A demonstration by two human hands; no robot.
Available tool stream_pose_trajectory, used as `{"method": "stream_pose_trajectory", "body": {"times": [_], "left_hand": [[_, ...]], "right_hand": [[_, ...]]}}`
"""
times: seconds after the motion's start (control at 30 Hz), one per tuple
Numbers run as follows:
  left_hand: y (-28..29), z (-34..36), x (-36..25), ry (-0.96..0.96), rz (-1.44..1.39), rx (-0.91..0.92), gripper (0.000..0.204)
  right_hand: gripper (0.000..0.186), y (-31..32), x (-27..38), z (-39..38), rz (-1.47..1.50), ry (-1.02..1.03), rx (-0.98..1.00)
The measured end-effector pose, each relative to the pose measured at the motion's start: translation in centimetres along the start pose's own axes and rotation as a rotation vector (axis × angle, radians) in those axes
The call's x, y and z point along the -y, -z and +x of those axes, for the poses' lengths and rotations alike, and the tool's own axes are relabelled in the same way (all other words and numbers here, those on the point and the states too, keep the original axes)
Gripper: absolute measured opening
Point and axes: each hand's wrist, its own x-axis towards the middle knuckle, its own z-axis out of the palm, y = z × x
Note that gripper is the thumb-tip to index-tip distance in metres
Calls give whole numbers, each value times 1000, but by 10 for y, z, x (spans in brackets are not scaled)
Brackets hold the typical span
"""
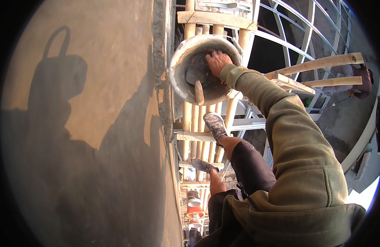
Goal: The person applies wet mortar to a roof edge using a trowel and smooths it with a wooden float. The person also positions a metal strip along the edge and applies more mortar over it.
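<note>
Plastered wall (87, 123), tan and smooth, fills the left half of the head view, with the person's shadow cast dark across it. Beside its rough edge runs a bamboo scaffold (198, 123) of upright poles and flat cross planks, seen from above and dropping far down to the ground. White curved metal railings (297, 37) arc across the upper right.

A round metal bucket (200, 70), crusted with grey mortar, sits on the scaffold near the top of the view, just beside the wall edge. A wooden handle (199, 92) leans against its lower rim, its top end sticking out. Dark wet mortar lies inside.

The right hand (217, 61) reaches into the bucket from the right, at the end of an olive green sleeve (288, 123). Its fingers curl down into the bucket; whether they grip anything cannot be told, since the tips are hidden in the dark inside. The left hand is not visible.

Below the bucket, the person's two feet in worn grey shoes (214, 125) rest on the scaffold planks, with bare shins and dark shorts above them.

Far below, at the foot of the scaffold, stand red and white buckets (194, 208). Another person (360, 80) in dark red is at the right edge, near two bamboo poles.
</note>
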Motion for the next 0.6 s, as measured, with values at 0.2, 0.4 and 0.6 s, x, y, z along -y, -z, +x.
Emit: {"method": "stream_pose_trajectory", "body": {"times": [0.2, 0.4, 0.6], "left_hand": [[4, -6, 3, 0, -8, -6, 69], [16, -20, 0, -22, -16, -19, 69], [53, -47, 2, -71, -65, -56, 69]], "right_hand": [[26, -13, 11, -6, -59, 82, 297], [28, -6, 22, -7, -59, 72, 367], [40, 60, 1, -7, 288, -196, 354]]}}
